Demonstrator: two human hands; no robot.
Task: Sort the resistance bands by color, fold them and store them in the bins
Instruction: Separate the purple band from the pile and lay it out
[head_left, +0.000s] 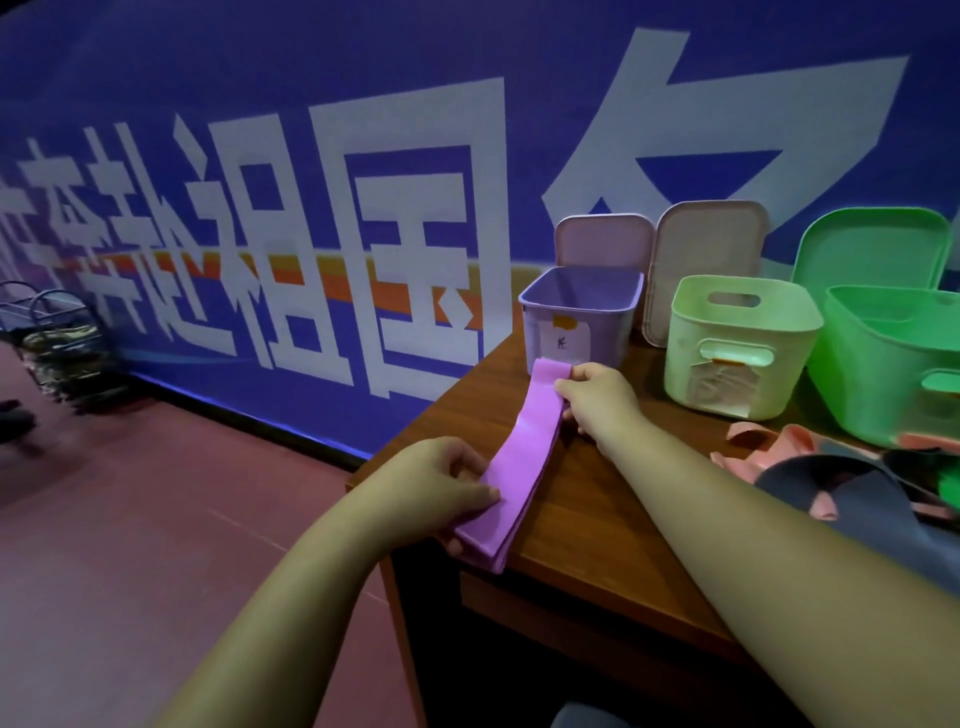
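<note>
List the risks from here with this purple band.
The purple band overhangs the table edge at its near end; if the left hand loses its grip, it may drop to the floor. The purple bin stands close to the table's far corner, so a push could nudge it off.

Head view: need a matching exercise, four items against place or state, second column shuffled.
1. purple band
2. purple bin
3. pale green bin
4. pink bands

A. loose on the table, towards the right
B. held between left hand and right hand
C. right beside the bright green bin
D. open-topped, just beyond the right hand

Pairs: 1-B, 2-D, 3-C, 4-A
</note>
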